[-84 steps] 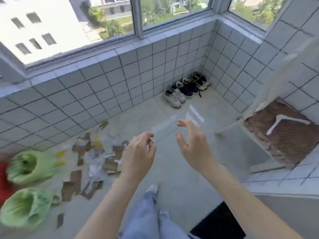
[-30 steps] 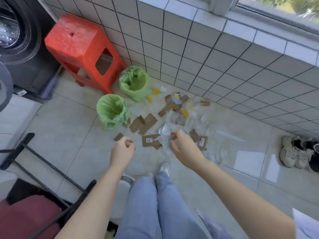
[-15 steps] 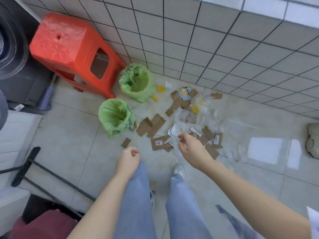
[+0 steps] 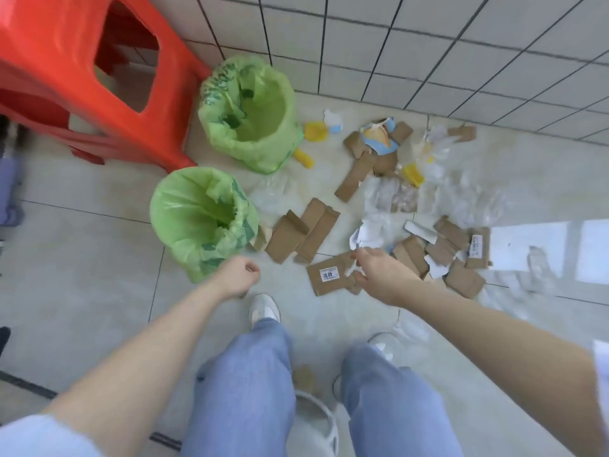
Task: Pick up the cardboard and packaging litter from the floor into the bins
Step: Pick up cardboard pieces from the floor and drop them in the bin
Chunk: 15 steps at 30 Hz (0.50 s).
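Note:
Two bins lined with green bags stand on the floor: a near bin (image 4: 201, 222) and a far bin (image 4: 252, 113) by the tiled wall. Brown cardboard pieces lie scattered to their right, among them a labelled piece (image 4: 326, 275) and a folded stack (image 4: 303, 230). Clear plastic wrap (image 4: 461, 196), white paper scraps (image 4: 369, 232) and yellow bits (image 4: 314, 131) lie among them. My right hand (image 4: 379, 275) hovers over the labelled cardboard with fingers spread and holds nothing. My left hand (image 4: 239, 278) is curled in a loose fist beside the near bin, holding nothing.
A red plastic stool (image 4: 75, 74) stands at the left against the far bin. The tiled wall (image 4: 428, 44) runs behind the litter. My legs and white shoes (image 4: 263, 310) are just below the hands. A small cardboard bit (image 4: 304, 377) lies between my feet.
I have turned from the window corner to the litter and leaned closer. My right hand has reached down over the labelled cardboard. My left hand has curled tighter.

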Each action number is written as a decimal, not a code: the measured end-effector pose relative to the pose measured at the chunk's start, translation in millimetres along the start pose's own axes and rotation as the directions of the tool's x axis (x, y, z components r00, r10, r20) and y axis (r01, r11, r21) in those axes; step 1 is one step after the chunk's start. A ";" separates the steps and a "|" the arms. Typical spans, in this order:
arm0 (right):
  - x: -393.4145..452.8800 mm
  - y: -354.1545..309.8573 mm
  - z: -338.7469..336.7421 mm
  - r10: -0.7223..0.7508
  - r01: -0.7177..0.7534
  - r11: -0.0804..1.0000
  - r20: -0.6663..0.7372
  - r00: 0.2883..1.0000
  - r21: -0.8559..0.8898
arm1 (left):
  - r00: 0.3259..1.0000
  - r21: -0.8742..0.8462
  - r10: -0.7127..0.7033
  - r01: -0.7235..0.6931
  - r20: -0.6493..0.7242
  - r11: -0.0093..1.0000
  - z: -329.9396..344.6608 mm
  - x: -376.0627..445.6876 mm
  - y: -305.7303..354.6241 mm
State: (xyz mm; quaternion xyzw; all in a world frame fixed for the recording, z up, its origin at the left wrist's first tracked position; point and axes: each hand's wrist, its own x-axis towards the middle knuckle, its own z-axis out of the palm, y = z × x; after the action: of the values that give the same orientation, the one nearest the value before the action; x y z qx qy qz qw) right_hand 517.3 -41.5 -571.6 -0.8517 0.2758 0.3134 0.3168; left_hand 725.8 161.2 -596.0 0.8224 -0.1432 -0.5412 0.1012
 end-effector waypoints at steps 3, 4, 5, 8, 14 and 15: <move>42.1 19.2 35.1 -0.013 0.013 0.996 0.001 1.000 -0.084 | 1.000 -0.005 -0.027 0.027 -0.001 1.000 -3.1 52.3 -37.7; 57.4 25.0 48.3 -0.020 0.020 0.993 0.001 1.000 -0.117 | 1.000 -0.005 -0.026 0.026 -0.005 1.000 1.2 68.9 -49.8; 73.1 30.8 62.3 -0.029 0.029 0.989 -0.002 1.000 -0.146 | 1.000 0.014 -0.018 0.018 -0.005 1.000 7.8 85.1 -61.1; 119.4 45.7 106.9 -0.063 0.063 0.984 0.000 0.998 -0.168 | 1.000 0.117 0.001 0.003 -0.031 0.993 38.7 133.2 -94.4; 193.7 82.9 173.7 -0.194 0.202 0.902 0.062 0.979 -0.382 | 0.991 0.455 -0.015 0.073 -0.131 0.887 89.0 212.2 -143.7; 201.5 88.9 180.4 -0.226 0.241 0.872 0.085 0.970 -0.427 | 0.987 0.497 -0.035 0.109 -0.155 0.861 95.7 219.8 -152.6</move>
State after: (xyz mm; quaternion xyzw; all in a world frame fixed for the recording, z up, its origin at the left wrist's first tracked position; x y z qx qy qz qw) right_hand 524.3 -25.1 -855.8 -0.9226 0.0891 0.3400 0.1589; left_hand 739.1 227.5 -872.0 0.8611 -0.2410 -0.4290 -0.1275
